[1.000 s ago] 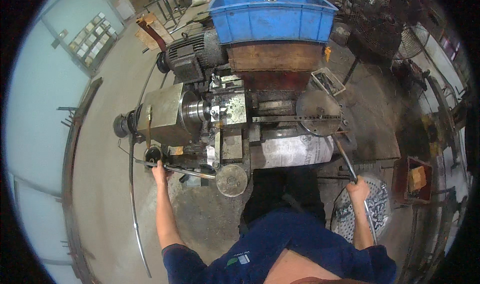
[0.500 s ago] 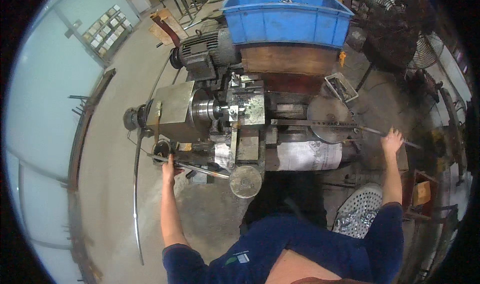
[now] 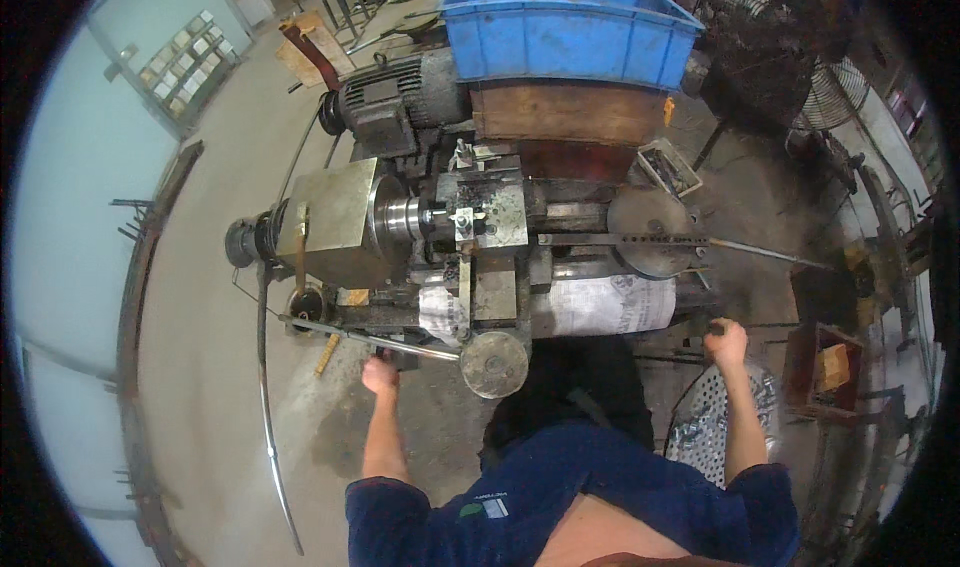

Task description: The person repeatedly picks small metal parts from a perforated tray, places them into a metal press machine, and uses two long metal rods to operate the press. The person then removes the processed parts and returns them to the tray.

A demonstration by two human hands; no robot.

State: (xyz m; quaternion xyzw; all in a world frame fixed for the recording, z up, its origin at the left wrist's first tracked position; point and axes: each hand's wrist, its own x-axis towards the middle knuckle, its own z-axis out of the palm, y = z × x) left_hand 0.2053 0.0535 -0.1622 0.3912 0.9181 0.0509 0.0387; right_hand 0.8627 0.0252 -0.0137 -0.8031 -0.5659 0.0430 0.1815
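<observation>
I stand at a grey metal lathe [image 3: 340, 229]. My left hand [image 3: 380, 375] is closed in a fist around a dark handle [image 3: 405, 355], just under a long thin lever [image 3: 330, 331] along the machine's front. A round handwheel [image 3: 493, 364] sits to its right. My right hand [image 3: 726, 343] is closed on a small dark grip [image 3: 711, 325] at the right end of the bed, beside a part wrapped in newspaper [image 3: 605, 305]. The chuck [image 3: 400, 217] and tool post [image 3: 490, 213] lie further away.
A blue crate [image 3: 570, 22] rests on a wooden box behind the lathe, next to a motor [image 3: 400, 97]. A long rod [image 3: 765, 253] sticks out right past a round plate [image 3: 655, 229]. A perforated metal basket [image 3: 710, 417], a fan [image 3: 832, 92] and a curved bar [image 3: 268, 417] stand around.
My left hand has slid right from the black knob at the lever's left end. My right hand came down from the long rod to the bed's right end.
</observation>
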